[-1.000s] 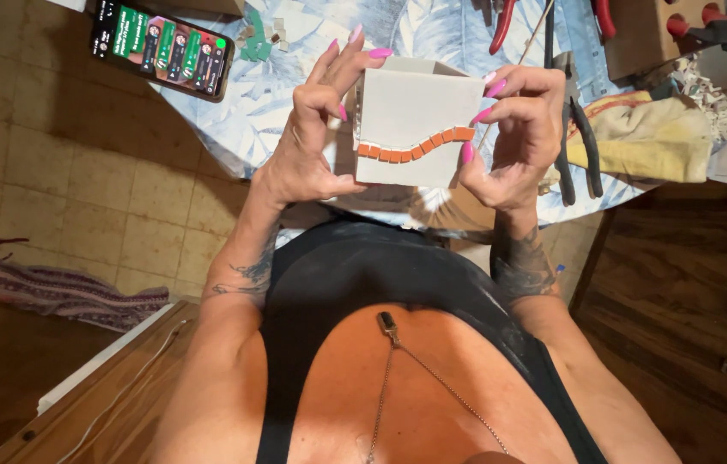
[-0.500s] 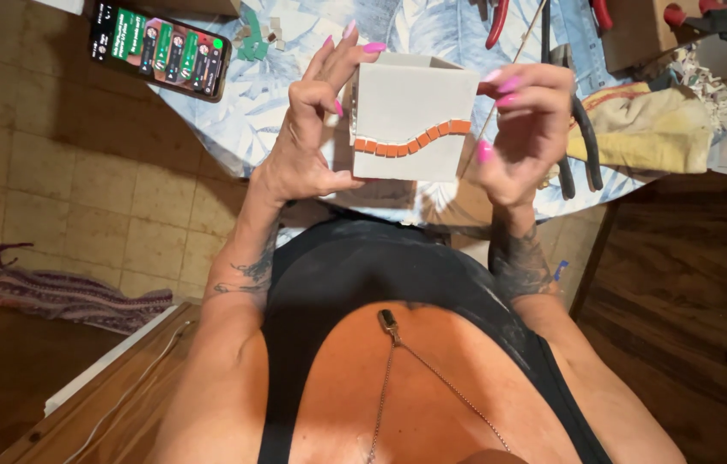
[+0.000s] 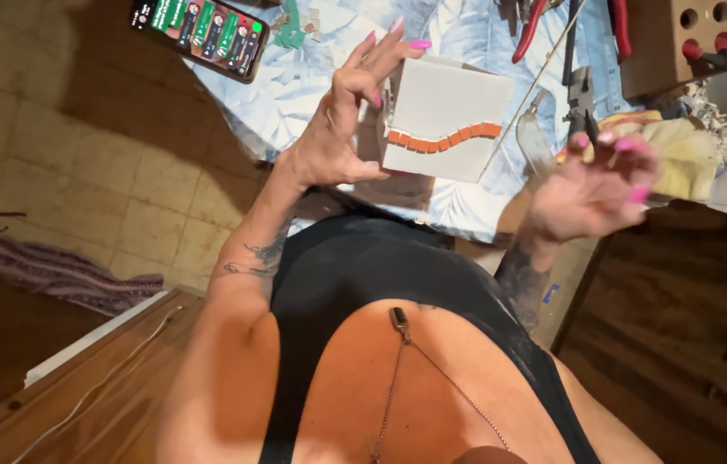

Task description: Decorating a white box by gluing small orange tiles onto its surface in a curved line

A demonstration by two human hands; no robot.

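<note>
While the left hand (image 3: 337,129) is raised at the near edge of the table (image 3: 312,86), its thumb is pressed on the white box (image 3: 445,103) at the lower left corner and the other fingers are spread apart and lifted, pink nails up. The box is thus held tilted above the leaf-patterned cloth, its flat pale face turned to the camera. A wavy row of small orange tiles (image 3: 445,137) is seen across that face, rough-edged and set close together. To the right, the right hand (image 3: 595,185) is held clear of the box, fingers loosely curled and slightly apart, nothing gripped. Metal pliers (image 3: 582,94) lie far behind it, beside a yellow rag (image 3: 690,163). A phone (image 3: 200,30) lies at the far left.
</note>
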